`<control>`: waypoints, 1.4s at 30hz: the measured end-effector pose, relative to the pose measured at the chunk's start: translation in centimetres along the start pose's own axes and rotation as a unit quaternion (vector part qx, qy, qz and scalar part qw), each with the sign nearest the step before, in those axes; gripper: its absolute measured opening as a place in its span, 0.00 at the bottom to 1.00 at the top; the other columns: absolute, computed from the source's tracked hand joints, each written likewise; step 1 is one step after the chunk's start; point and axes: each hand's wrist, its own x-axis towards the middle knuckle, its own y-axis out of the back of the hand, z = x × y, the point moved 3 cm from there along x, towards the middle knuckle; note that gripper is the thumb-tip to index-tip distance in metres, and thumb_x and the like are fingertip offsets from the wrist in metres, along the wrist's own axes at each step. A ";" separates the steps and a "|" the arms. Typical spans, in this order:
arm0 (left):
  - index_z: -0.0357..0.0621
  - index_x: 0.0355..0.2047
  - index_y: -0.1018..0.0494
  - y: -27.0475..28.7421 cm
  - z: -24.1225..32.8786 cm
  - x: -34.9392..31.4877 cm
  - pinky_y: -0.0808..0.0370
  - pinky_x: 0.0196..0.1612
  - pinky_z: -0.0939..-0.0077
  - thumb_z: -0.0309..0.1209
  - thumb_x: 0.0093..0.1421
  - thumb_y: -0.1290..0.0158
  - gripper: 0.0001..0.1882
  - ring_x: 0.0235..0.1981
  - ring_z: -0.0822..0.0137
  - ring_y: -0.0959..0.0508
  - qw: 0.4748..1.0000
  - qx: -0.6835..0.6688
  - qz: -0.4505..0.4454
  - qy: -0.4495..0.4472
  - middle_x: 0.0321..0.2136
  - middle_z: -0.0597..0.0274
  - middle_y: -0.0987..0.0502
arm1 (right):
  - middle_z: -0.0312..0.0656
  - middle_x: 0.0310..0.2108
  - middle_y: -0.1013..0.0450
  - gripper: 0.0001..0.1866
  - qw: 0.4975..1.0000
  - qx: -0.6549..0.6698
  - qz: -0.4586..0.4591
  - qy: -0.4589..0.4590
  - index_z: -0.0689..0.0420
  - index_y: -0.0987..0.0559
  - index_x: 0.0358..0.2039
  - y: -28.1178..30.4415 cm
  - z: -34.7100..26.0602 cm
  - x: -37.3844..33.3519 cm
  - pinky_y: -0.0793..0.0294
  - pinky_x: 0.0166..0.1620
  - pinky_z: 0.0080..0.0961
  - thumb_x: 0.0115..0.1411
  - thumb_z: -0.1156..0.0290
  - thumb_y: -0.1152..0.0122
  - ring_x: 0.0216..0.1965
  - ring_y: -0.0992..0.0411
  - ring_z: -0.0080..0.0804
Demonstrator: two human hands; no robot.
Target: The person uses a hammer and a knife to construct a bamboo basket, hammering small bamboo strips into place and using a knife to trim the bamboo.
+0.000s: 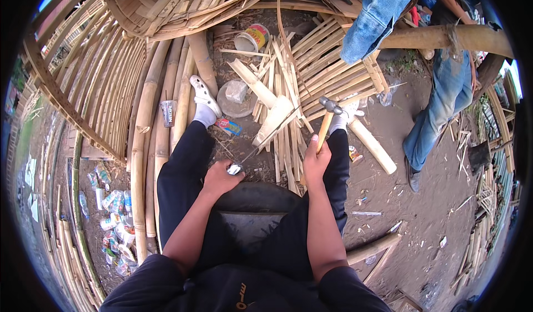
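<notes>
My right hand [317, 161] is wrapped round the wooden handle of a hammer [325, 127]; its dark metal head points up and away from me. My left hand [221, 178], resting near my left knee, is closed on a thin-shafted tool with a shiny silver end [235, 169]. The tool's narrow shaft runs forward toward a split bamboo piece [276, 119], and I cannot tell whether it touches it. Under and around that piece lies a heap of bamboo strips [284, 159] between my feet.
Bamboo slat panels [327, 54] stand ahead. Thick bamboo poles [149, 106] line the left, with a dark cup [167, 113] on them. A stone [237, 92] and a tub [252, 38] sit ahead. A person in jeans [444, 98] stands at right. Litter [117, 215] lies at left.
</notes>
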 end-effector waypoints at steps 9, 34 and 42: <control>0.43 0.36 0.20 0.7 -2.0 0.3 0.25 0.47 0.61 0.47 0.46 0.39 0.23 0.42 0.51 0.21 0.988 0.123 -0.059 0.065 0.36 0.48 0.20 | 0.50 0.14 0.34 0.21 0.968 -0.177 -0.164 -0.064 0.66 0.27 0.21 -0.8 0.3 -1.3 0.36 0.24 0.36 0.62 0.61 0.42 0.15 0.37 0.36; 0.39 0.26 0.20 -0.5 -3.4 1.2 0.23 0.40 0.60 0.41 0.45 0.41 0.16 0.32 0.51 0.19 0.996 0.070 0.048 0.028 0.25 0.47 0.20 | 0.46 0.13 0.34 0.20 0.978 -0.124 -0.142 -0.090 0.66 0.27 0.22 -1.0 1.1 -1.7 0.36 0.25 0.33 0.63 0.61 0.45 0.15 0.38 0.29; 0.41 0.29 0.19 -2.3 -5.1 2.6 0.23 0.42 0.62 0.45 0.45 0.40 0.20 0.36 0.53 0.19 0.993 0.069 -0.037 0.091 0.30 0.48 0.19 | 0.49 0.13 0.34 0.21 0.975 -0.137 -0.137 -0.108 0.67 0.27 0.21 -0.9 2.0 -1.3 0.36 0.25 0.35 0.63 0.61 0.45 0.15 0.36 0.32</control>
